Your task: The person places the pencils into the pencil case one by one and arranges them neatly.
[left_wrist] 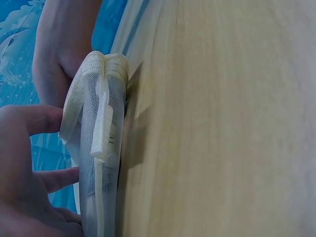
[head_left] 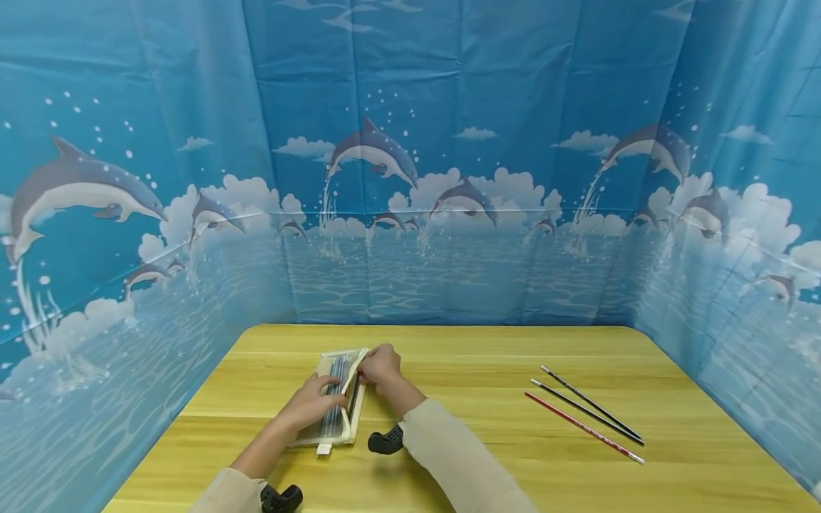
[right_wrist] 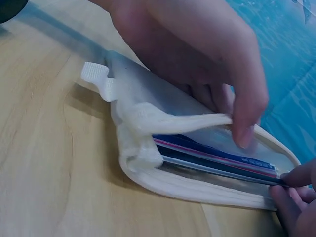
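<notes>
A cream-edged mesh pencil case (head_left: 326, 429) lies on the table left of the middle, its zip side gaping. My left hand (head_left: 313, 406) holds the upper edge of the opening, thumb over the rim (right_wrist: 190, 122) and fingers against the outer face. At the far end, my right hand (head_left: 381, 368) pinches the end of a dark, thin pencil (right_wrist: 222, 171) that lies in the opening. Beside it inside are a blue strip with print (right_wrist: 217, 150) and a pink-edged piece. In the left wrist view the case (left_wrist: 91, 133) appears edge-on, the left fingers touching its face.
Two dark pencils (head_left: 584, 410) and a red one (head_left: 580, 425) lie at the right of the wooden table (head_left: 474, 427). A white tab (head_left: 323, 449) sticks out from the case's near end. A blue dolphin-print curtain (head_left: 410, 271) surrounds the table's back and sides.
</notes>
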{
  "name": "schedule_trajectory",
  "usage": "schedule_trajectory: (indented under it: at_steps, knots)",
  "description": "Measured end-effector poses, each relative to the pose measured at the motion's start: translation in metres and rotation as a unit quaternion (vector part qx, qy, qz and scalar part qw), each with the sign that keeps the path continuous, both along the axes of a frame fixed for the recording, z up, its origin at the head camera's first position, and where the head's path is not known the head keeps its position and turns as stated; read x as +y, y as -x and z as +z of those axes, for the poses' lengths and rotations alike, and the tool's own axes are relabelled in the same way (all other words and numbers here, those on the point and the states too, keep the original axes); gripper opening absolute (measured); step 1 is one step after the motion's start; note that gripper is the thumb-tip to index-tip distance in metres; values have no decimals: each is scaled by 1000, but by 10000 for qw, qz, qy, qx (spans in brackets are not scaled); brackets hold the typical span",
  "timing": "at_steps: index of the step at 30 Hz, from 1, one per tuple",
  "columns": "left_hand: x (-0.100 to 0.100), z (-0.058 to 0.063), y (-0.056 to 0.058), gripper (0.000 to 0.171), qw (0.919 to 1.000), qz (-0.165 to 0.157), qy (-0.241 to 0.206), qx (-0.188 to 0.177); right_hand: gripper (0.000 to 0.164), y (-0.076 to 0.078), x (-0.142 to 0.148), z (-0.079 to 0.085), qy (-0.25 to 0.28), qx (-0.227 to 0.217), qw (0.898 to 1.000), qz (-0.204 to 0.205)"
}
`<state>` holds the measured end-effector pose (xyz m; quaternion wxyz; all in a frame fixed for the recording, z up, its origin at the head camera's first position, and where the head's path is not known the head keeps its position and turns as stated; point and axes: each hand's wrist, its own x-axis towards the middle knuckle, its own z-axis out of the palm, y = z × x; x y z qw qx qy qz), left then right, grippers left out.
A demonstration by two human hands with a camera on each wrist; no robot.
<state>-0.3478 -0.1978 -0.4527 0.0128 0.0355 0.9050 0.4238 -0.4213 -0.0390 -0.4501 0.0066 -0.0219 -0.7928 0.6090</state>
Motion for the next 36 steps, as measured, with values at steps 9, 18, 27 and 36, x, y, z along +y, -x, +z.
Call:
schedule_trajectory:
  at_steps: [9,18,27,36]
  knots:
    - [2,4,0,62,10000,-20,-11,-4,45,-5,-7,1,-1055,339,9932,-346]
    - [5,6,-3,60,10000,-30,-73,35,34,-5,3,6,-1178,177,9929,-28]
    - [5,5,-3,61,9999,59,-54,-72,5,-15,9,13,-145,-603,9951,764]
    - [4,4,-4,60,9999,33,0,-97,13,-17,27,15,84,-638,9941,870]
